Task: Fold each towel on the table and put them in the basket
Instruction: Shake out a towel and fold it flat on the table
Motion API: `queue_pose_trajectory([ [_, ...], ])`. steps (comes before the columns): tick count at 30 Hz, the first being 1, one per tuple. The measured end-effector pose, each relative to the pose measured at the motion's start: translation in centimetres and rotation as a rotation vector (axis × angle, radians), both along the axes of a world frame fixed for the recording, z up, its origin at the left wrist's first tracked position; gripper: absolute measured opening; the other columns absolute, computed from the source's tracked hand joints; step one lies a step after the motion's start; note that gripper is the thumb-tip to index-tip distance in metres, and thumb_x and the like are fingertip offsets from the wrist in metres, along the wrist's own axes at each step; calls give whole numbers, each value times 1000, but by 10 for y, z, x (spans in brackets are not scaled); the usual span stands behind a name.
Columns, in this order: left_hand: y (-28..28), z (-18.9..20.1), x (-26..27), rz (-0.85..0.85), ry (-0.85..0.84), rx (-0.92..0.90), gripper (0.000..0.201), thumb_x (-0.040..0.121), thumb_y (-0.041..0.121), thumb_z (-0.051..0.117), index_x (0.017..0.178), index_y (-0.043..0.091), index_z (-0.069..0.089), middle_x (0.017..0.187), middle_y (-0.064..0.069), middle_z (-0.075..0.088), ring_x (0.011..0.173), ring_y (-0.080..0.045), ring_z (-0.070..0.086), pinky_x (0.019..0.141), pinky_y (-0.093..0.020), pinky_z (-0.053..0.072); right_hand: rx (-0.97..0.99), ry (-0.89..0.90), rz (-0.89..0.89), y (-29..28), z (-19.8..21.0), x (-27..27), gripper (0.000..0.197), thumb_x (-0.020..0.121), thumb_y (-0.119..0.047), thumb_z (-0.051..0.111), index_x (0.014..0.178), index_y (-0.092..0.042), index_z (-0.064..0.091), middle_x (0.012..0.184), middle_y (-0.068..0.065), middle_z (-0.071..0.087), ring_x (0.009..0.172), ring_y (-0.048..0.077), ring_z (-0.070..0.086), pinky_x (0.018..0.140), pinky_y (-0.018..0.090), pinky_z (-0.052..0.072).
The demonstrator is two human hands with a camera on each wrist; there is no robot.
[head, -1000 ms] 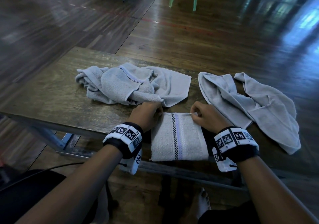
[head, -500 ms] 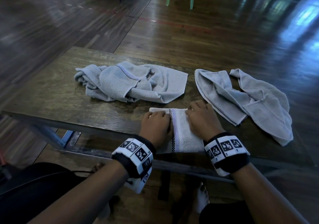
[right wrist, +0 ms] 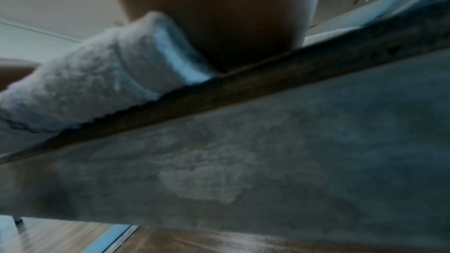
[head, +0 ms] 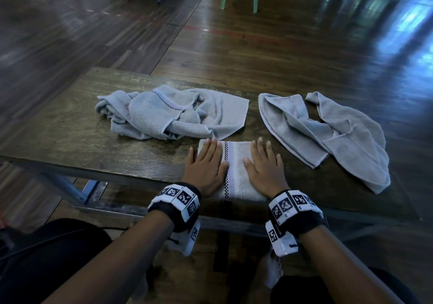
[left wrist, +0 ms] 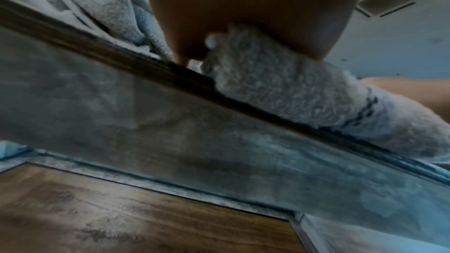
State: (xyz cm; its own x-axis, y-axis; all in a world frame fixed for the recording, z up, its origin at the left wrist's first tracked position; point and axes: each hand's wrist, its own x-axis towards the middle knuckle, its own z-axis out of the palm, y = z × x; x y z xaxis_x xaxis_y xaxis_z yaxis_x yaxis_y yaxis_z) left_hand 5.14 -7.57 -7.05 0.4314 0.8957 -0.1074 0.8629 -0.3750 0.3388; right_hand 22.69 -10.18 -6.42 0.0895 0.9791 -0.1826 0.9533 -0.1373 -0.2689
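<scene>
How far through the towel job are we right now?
Done: nothing is seen in a basket, and no basket is in view. In hand: one folded towel lies at the table's near edge, with the left hand and right hand pressed flat on it. Left: that towel must go in the basket, and two crumpled towels, the left one and the right one, need folding.

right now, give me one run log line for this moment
step: flattening folded towel | left hand: flat on towel | right hand: flat on towel | unfolded towels: two on table | basket: not in view
</scene>
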Motion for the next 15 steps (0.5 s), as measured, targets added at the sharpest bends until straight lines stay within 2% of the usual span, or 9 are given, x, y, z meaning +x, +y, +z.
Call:
queue_pose_trajectory([
  [4,6,5,-13,64,37,-26,59,99,41,15,150,15,0,159,-2,-6,146,-15,-9,116,-50,-6,31,-64,11,1,3,12,57,99,-43,17,150,-20,6,159,-1,-6,146,19,-12,117,47,-4],
  [6,11,7,-22,128,32,-30,57,99,39,19,148,12,11,158,-7,11,146,-20,7,116,-50,2,67,-81,7,-1,5,17,56,98,-45,21,148,-19,19,159,2,2,147,19,-4,117,45,-1],
  [7,14,9,-27,169,9,-4,54,98,39,23,145,13,23,153,-9,27,142,-23,21,115,-50,12,91,-76,-4,-3,6,18,55,98,-47,24,145,-19,29,159,4,9,146,20,2,117,45,1],
  [9,18,15,-36,243,-53,60,40,94,39,32,124,16,48,129,-8,53,121,-27,45,105,-48,32,129,-44,-41,-6,10,19,51,95,-49,33,132,-18,49,152,9,29,141,24,18,115,44,9],
  [10,20,19,-39,271,-86,41,35,93,40,37,113,17,55,118,-7,59,112,-27,51,99,-46,38,133,-22,-71,-7,13,18,49,93,-51,37,124,-17,56,144,9,38,136,26,24,113,44,15],
  [12,21,26,-43,297,-157,-101,35,90,44,45,101,15,62,105,-5,65,98,-26,58,89,-39,45,100,23,-145,-6,19,16,45,89,-54,43,109,-18,63,131,7,46,127,27,31,107,46,22],
  [15,21,27,-44,266,-234,-236,36,85,45,58,90,10,67,93,-6,68,84,-20,59,72,-30,45,0,78,-224,-3,29,14,43,85,-57,48,94,-21,70,124,9,51,125,31,33,104,48,25],
])
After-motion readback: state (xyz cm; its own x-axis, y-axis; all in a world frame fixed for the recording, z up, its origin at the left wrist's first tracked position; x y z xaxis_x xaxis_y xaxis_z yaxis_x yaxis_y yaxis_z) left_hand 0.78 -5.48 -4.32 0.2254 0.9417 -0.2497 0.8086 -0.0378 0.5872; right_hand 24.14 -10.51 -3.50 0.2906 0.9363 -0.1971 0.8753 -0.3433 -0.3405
